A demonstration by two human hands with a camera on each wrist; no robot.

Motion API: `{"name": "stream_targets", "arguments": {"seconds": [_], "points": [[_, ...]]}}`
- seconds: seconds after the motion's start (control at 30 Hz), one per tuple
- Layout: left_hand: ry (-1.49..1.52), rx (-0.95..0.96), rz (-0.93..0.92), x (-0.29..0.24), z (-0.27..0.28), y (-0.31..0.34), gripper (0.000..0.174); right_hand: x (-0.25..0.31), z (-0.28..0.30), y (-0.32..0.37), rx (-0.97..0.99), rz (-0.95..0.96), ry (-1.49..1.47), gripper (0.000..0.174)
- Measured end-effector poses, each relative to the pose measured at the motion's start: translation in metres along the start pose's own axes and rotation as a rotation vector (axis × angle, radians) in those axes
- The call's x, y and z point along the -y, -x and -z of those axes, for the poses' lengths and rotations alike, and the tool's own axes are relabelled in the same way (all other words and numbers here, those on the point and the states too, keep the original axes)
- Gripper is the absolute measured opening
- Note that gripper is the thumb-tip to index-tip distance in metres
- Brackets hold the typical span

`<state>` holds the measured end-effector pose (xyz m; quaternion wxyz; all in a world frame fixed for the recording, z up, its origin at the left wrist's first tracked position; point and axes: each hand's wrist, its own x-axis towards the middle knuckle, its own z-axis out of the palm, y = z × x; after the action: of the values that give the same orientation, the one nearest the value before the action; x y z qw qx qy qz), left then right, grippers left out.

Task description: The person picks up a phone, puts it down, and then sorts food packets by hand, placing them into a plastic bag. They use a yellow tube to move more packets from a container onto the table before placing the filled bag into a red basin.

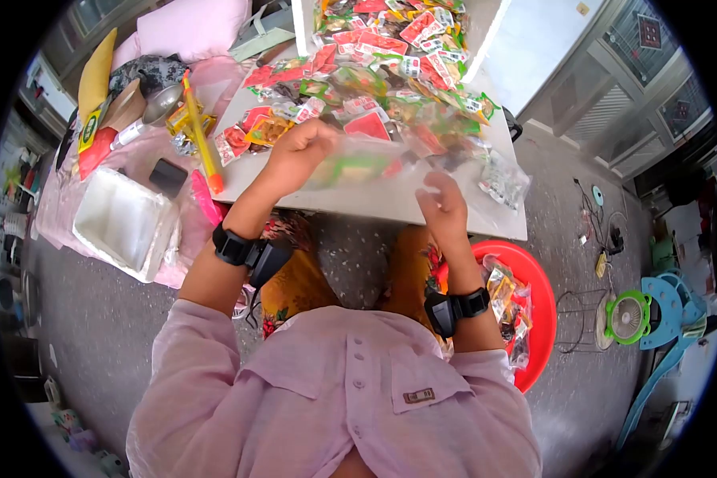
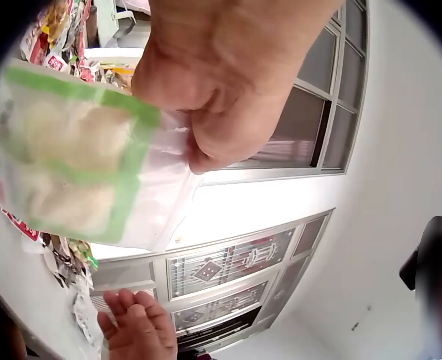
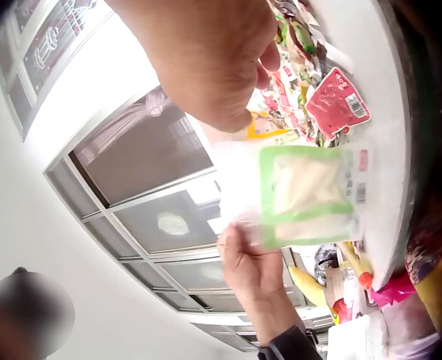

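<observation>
A clear bag with a green-bordered label (image 1: 354, 167) (image 2: 71, 157) (image 3: 307, 195) hangs over the front part of the white table (image 1: 374, 199); pale contents show through it. My left hand (image 1: 299, 159) (image 2: 221, 82) (image 3: 255, 274) pinches the bag's plain edge between thumb and curled fingers. To the right of the bag, my right hand (image 1: 444, 209) (image 2: 138, 326) (image 3: 206, 64) is raised with loosely bent fingers and holds nothing. The bag is blurred in the head view but sharper in both wrist views.
Many colourful packets (image 1: 366, 88) cover the table's far part and fill a white box behind. A red basin (image 1: 538, 319) with packets stands on the floor at right. At left are a foam box (image 1: 123, 223), a phone (image 1: 168, 178) and a yellow tube (image 1: 201, 135).
</observation>
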<state>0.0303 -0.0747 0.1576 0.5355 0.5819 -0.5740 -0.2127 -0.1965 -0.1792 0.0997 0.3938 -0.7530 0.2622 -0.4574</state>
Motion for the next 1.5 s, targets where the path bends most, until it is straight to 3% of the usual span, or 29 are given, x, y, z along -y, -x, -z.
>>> {"name": "stream_targets", "arguments": {"seconds": [0.13, 0.23, 0.33, 0.5, 0.57, 0.8, 1.0, 1.13, 1.23, 1.3, 1.47, 1.5], "points": [[0.011, 0.146, 0.038, -0.034, -0.029, 0.027, 0.006, 0.056, 0.024, -0.001, -0.002, 0.404, 0.318, 0.038], [0.089, 0.204, 0.024, -0.043, -0.054, 0.047, 0.008, 0.088, 0.034, 0.011, 0.251, 0.413, 0.457, 0.028], [0.169, 0.283, 0.118, -0.042, -0.075, 0.067, 0.008, 0.070, 0.037, 0.034, 0.576, 0.172, 0.500, 0.013], [0.379, 0.246, 0.140, -0.023, -0.094, 0.082, 0.013, 0.067, 0.075, 0.057, 0.439, 0.174, 0.291, 0.008], [0.225, 0.288, 0.250, -0.002, -0.080, 0.081, 0.015, 0.057, 0.100, 0.071, 0.368, 0.103, 0.335, 0.007], [-0.117, 0.165, 0.283, 0.101, -0.058, 0.111, 0.010, 0.024, 0.215, 0.124, 0.050, -0.514, 0.276, 0.008], [-0.263, 0.164, 0.351, 0.126, -0.046, 0.136, 0.011, -0.053, 0.256, 0.194, -0.135, -0.761, 0.416, 0.013], [-0.286, 0.152, 0.312, 0.122, -0.050, 0.138, 0.010, -0.094, 0.263, 0.239, -0.144, -0.914, 0.410, 0.015], [-0.278, 0.152, 0.296, 0.123, -0.053, 0.139, 0.009, -0.110, 0.249, 0.256, -0.138, -0.920, 0.319, 0.014], [-0.281, 0.152, 0.286, 0.121, -0.056, 0.138, 0.010, -0.135, 0.242, 0.265, -0.050, -0.854, 0.460, 0.011], [-0.284, 0.164, 0.330, 0.121, -0.054, 0.138, 0.010, -0.164, 0.210, 0.276, 0.237, -0.412, 0.936, 0.009], [-0.290, 0.167, 0.331, 0.120, -0.053, 0.138, 0.010, -0.149, 0.197, 0.273, 0.327, -0.535, 1.048, 0.010]]}}
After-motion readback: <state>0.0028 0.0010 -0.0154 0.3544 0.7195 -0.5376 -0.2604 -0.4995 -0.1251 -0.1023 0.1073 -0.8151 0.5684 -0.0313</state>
